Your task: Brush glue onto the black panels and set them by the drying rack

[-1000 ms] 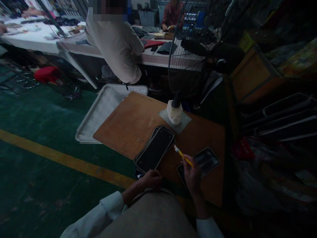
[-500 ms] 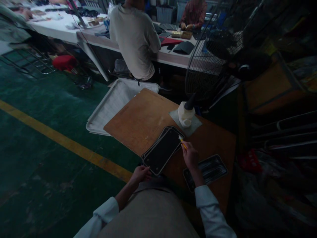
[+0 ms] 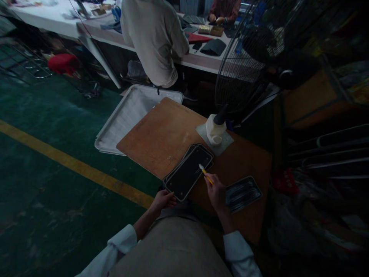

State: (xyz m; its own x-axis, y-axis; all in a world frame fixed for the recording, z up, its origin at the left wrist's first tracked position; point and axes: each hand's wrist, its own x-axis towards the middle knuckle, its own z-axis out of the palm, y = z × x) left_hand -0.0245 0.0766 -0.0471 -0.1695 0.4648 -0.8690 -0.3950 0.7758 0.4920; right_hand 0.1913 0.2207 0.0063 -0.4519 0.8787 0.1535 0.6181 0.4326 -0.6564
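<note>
My right hand (image 3: 215,190) is closed round a small brush (image 3: 207,176) with a yellow handle. The brush's white tip rests over the top black panel (image 3: 187,175), beside faint pale marks. That panel is a rounded rectangle with a light edge and small corner holes, lying on a stack of similar ones. At its near corner my left hand (image 3: 164,201) pinches the edge, fingers partly hidden. Right of my right hand, another black panel (image 3: 243,194) carries whitish streaks. Behind the stack, a cream bottle (image 3: 215,129) with a dark nozzle stands on a pale sheet (image 3: 227,145).
The brown board (image 3: 155,134) forms my work surface, with white trays (image 3: 127,115) beyond its left side. A large fan (image 3: 242,73) stands behind the bottle. A person in a beige shirt (image 3: 152,42) is at the far table (image 3: 115,40), another person opposite. Plastic bags lie right.
The brush has moved from the panel's far right corner leftward and nearer, leaving faint pale marks. My left hand stays at the near corner. The whole view has shifted slightly.
</note>
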